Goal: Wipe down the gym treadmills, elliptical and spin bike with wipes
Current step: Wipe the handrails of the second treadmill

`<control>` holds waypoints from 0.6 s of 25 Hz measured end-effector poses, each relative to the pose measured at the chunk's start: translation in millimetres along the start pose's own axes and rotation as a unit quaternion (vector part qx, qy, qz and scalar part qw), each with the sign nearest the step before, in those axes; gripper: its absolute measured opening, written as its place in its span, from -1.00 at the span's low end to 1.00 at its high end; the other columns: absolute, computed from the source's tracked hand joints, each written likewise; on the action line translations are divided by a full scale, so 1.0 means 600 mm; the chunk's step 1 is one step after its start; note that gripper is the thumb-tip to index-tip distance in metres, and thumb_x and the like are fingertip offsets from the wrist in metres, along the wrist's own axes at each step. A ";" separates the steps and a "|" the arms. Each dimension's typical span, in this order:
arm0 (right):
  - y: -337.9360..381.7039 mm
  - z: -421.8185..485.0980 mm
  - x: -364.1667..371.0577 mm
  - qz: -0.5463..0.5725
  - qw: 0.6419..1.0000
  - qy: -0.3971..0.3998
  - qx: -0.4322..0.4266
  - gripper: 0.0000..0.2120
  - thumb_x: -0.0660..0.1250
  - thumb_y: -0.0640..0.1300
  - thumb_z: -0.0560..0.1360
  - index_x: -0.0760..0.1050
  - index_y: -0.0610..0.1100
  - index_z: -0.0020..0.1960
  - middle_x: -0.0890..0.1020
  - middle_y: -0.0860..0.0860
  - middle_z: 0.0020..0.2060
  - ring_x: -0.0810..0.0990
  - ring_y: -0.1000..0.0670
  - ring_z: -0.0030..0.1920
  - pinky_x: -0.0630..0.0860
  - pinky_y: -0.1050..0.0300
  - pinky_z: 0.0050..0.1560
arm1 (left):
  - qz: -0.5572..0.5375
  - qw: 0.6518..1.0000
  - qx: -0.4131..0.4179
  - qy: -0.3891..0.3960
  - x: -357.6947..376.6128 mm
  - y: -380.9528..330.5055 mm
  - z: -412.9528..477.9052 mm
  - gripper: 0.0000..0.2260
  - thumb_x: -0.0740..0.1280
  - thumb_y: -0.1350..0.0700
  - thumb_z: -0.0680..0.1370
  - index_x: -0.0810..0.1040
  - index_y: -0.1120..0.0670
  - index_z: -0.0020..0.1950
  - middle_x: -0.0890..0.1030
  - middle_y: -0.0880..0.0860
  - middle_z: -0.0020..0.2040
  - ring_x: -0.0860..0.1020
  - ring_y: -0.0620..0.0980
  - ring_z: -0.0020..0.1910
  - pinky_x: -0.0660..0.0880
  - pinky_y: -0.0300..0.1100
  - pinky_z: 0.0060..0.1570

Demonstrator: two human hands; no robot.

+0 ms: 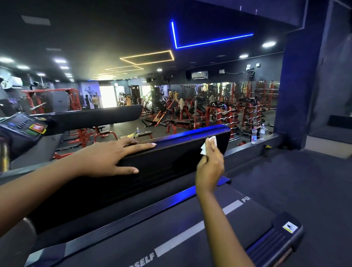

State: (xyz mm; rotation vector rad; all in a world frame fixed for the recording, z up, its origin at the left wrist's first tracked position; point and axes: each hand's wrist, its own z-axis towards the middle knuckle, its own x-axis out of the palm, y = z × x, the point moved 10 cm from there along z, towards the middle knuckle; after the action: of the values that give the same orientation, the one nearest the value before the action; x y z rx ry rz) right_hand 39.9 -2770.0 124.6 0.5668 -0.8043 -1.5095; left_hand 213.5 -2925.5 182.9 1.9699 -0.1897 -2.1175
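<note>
A black treadmill fills the lower half of the view, its belt marked with white stripes and lettering. Its wide black side panel runs from lower left toward the centre right. My left hand rests flat on the panel's top edge, fingers straight, thumb against the panel's face. My right hand pinches a small white wipe and holds it against the panel's face near its far end. The treadmill console with its red stop button sits at the left.
A wall mirror ahead reflects red weight racks and benches. Two water bottles stand on the ledge below it. A dark pillar rises at the right, with grey floor beside the treadmill. A chrome handrail post stands at far left.
</note>
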 end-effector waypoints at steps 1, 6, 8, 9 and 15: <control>0.016 -0.023 0.005 -0.006 1.000 -0.008 -0.027 -0.54 0.18 -0.53 0.36 0.52 -0.30 0.21 0.60 -0.23 0.07 0.55 -0.08 0.07 0.26 0.42 0.13 | -0.003 1.000 0.003 -0.004 0.000 0.001 0.000 -0.36 -0.16 -0.51 0.30 -0.37 -0.51 0.31 0.10 -0.10 0.50 0.31 -0.06 0.39 0.38 -0.05 0.29; 0.130 -0.170 0.034 0.000 0.975 0.044 -0.216 -0.60 0.12 -0.39 0.41 0.53 -0.30 0.19 0.61 -0.14 0.09 0.50 0.02 0.07 0.35 0.35 0.21 | -0.018 0.999 0.018 -0.029 -0.001 0.001 0.001 -0.31 -0.29 -0.60 0.22 -0.36 -0.51 0.32 0.16 -0.07 0.47 0.36 -0.04 0.35 0.40 -0.07 0.26; 0.137 -0.178 0.027 0.004 0.965 0.071 -0.251 -0.60 0.12 -0.40 0.40 0.55 -0.31 0.17 0.61 -0.12 0.08 0.50 0.01 0.10 0.34 0.34 0.26 | -0.019 0.999 0.024 -0.035 -0.002 -0.001 -0.001 -0.30 -0.33 -0.60 0.20 -0.39 -0.51 0.31 0.19 -0.07 0.44 0.39 -0.04 0.31 0.41 -0.10 0.23; 0.121 -0.159 0.014 0.006 0.970 0.064 -0.236 -0.59 0.11 -0.41 0.39 0.55 -0.32 0.16 0.61 -0.11 0.07 0.51 0.01 0.10 0.33 0.35 0.27 | -0.021 0.999 0.024 -0.036 -0.003 -0.002 -0.001 -0.30 -0.35 -0.60 0.19 -0.40 -0.51 0.30 0.19 -0.06 0.43 0.40 -0.04 0.29 0.42 -0.11 0.21; -0.037 -0.049 -0.010 -0.009 1.000 0.011 0.016 -0.43 0.15 -0.64 0.31 0.44 -0.33 0.27 0.52 -0.23 0.20 0.50 -0.22 0.22 0.18 0.59 0.22 | -0.013 0.999 0.020 -0.026 -0.002 -0.006 -0.002 -0.30 -0.32 -0.61 0.15 -0.47 -0.52 0.24 0.18 -0.02 0.46 0.39 0.00 0.31 0.43 -0.08 0.22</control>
State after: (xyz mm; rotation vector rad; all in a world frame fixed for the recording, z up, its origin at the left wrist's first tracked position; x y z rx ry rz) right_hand 48.4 -2768.8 88.1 0.6154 -0.8103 -1.5069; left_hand 214.2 -2921.3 183.1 1.9525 -0.2190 -2.1992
